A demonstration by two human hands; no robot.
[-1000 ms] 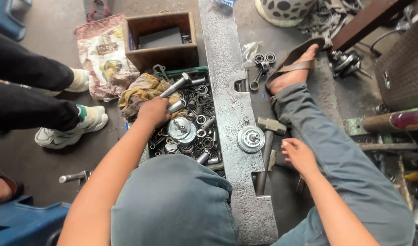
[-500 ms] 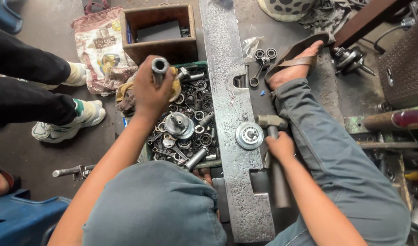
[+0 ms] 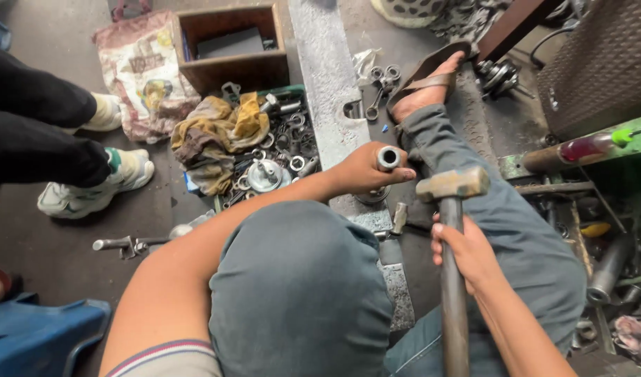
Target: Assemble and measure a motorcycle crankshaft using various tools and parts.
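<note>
Left hand (image 3: 366, 169) grips short steel tube (image 3: 388, 158) upright over round part on grey steel beam (image 3: 325, 77), centre frame. Right hand (image 3: 467, 253) clenches hammer (image 3: 452, 185) at 3 o'clock of tube, head raised. Step judged: positioning before strike. Next needs square blow, fingers clear.

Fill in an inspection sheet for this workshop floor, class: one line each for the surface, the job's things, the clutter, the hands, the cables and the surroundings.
Surface: long grey metal beam lying on a dirty concrete floor.
Job's things: short metal tube held upright over the beam; hammer with its head raised beside the tube.
Clutter: green crate of bearings and metal parts, yellow-brown rags, wooden box, printed sack, loose rings and a spanner.
Hands: left hand wrapped around the tube; right hand gripping the hammer handle.
Cables: one dark cable at top right.
Surroundings: another person's legs in white trainers, blue plastic stool, green machine frame.
</note>
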